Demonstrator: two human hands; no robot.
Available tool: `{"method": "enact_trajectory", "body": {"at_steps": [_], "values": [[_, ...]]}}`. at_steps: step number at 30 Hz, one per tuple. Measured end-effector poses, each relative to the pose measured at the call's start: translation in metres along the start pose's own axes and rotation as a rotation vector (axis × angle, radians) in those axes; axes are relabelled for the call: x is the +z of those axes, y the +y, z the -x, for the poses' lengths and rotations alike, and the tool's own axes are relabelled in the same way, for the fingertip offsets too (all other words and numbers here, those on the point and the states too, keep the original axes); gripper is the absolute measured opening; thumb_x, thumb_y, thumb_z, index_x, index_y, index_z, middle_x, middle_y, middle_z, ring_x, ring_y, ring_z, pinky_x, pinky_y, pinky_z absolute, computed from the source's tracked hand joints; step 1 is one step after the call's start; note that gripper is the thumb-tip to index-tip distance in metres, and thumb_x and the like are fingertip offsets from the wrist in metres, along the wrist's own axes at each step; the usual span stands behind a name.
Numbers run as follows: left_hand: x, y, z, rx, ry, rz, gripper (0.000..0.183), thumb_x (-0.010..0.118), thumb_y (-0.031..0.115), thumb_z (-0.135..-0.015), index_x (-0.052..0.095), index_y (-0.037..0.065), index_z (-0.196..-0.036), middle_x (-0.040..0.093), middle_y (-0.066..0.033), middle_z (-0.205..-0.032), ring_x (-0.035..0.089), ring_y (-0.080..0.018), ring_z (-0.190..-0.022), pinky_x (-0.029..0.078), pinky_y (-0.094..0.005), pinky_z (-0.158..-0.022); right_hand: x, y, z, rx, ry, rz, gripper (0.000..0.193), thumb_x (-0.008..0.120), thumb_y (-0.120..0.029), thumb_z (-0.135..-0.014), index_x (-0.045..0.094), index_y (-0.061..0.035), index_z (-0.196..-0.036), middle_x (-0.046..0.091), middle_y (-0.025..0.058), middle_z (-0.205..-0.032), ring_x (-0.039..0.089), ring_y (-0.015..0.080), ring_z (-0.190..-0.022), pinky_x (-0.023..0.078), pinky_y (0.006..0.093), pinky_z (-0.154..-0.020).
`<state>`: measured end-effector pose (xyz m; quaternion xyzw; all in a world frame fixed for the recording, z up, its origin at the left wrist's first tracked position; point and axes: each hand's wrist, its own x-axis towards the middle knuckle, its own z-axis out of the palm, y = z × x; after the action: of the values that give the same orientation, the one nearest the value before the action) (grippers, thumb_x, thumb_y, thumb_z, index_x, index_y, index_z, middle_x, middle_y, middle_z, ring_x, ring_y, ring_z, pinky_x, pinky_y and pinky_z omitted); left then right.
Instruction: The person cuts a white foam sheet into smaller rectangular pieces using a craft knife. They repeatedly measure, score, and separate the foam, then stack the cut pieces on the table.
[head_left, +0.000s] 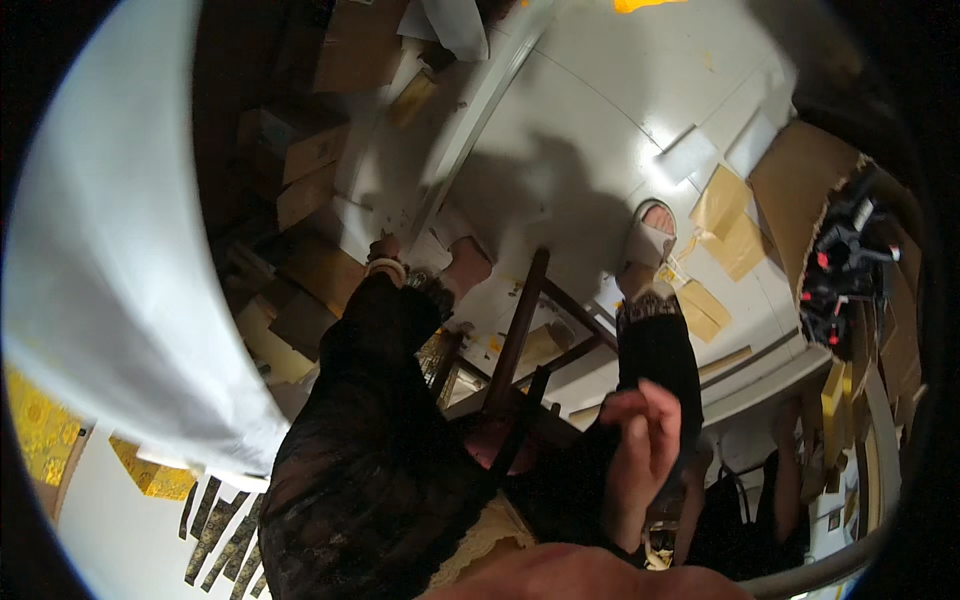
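"Brown wooden stool frame (519, 320) sits between the black-trousered legs (655, 360), near the right hand (645, 445)."
"Grip?"
"Fingers half-curled, blurry, can't tell if they're pinching anything. Left hand? Can't tell either."

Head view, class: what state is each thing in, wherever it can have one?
Right hand: raised, fingers curled, blurred, grip unclear
Left hand: lowered, grip unclear
Cardboard box: open, black parts inside
Slipper: worn
Tan sheets: scattered
Patterned strips: laid side by side
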<state>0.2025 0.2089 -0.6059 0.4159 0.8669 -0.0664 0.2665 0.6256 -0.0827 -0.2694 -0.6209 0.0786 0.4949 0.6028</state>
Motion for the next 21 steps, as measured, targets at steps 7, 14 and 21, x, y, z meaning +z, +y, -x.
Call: {"method": "enact_trajectory", "body": {"at_steps": [7,14,21], "values": [[0.001,-0.028,-0.13,0.167,0.138,-0.71,0.014,0.07,0.021,-0.091,0.067,0.008,-0.094,0.064,-0.0067,-0.089,0.057,-0.0224,-0.076,0.047,-0.0338,-0.069,-0.05,0.039,0.027,0.161,0.233,-0.127,0.048,0.066,-0.032,-0.098,0.049,-0.0056,-0.135,0.058,0.0076,-0.088,0.055,0.0177,-0.079,0.048,0.0341,-0.077],[-0.006,-0.058,-0.218,0.23,0.077,-1.175,0.013,0.068,0.023,-0.092,0.07,0.01,-0.097,0.067,-0.0074,-0.089,0.06,-0.0232,-0.074,0.05,-0.0346,-0.066,-0.035,0.069,0.023,0.306,0.211,0.138,0.037,0.06,-0.021,-0.102,0.049,-0.0074,-0.135,0.061,0.0093,-0.089,0.058,0.0175,-0.079,0.051,0.0341,-0.077],[0.028,-0.07,-0.239,0.362,-0.034,-1.444,0.015,0.066,0.024,-0.094,0.074,0.012,-0.099,0.069,-0.008,-0.09,0.064,-0.024,-0.072,0.052,-0.0353,-0.063,-0.013,0.085,0.024,0.351,0.181,0.092,0.033,0.058,-0.014,-0.101,0.05,-0.0083,-0.133,0.061,0.0089,-0.096,0.059,0.0173,-0.083,0.051,0.0342,-0.078]]}}
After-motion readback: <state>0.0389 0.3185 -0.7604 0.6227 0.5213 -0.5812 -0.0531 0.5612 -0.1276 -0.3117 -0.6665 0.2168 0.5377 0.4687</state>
